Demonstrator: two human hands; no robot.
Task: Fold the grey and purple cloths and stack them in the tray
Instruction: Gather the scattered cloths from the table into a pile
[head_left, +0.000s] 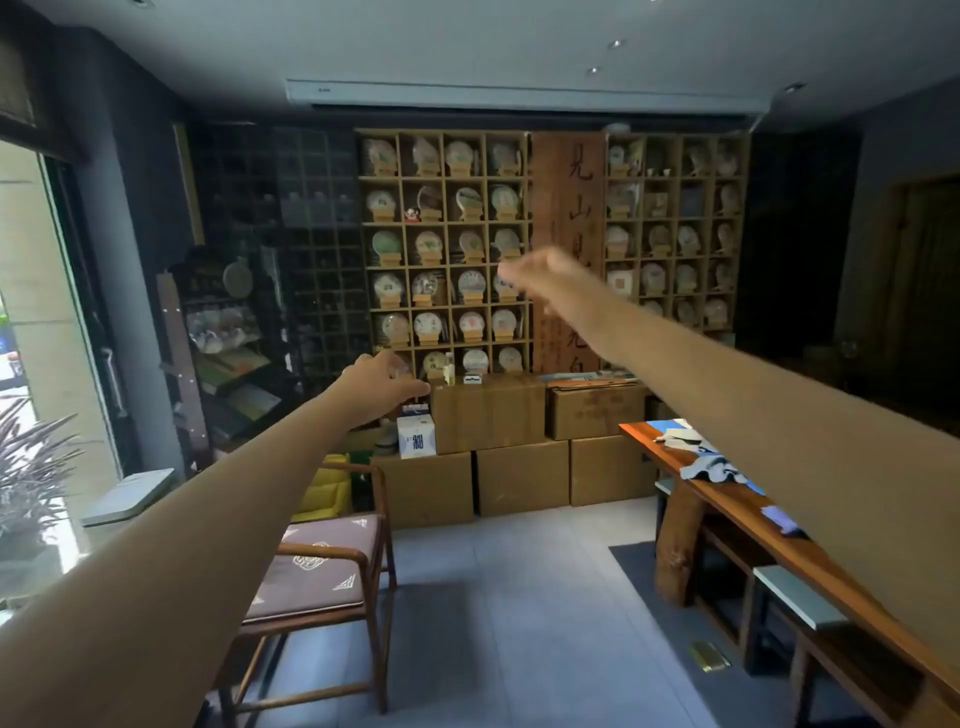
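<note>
Both my arms reach straight out into the room, away from the table. My left hand (382, 382) hangs in the air with loosely curled fingers and holds nothing. My right hand (540, 273) is higher, blurred, fingers relaxed, also holding nothing. A crumpled grey cloth (714, 467) lies on the long wooden table (727, 512) at the right. A purple cloth (782, 519) lies nearer on the same table, partly hidden by my right forearm. Pale folded items (680, 435) sit at the table's far end. I cannot make out a tray.
A wooden chair (322, 566) with a brown cushion stands at lower left. Cardboard boxes (519, 452) are stacked against the far shelving. A bench (795, 597) runs under the table. Grey tiled floor lies between chair and table. A window and plant are at left.
</note>
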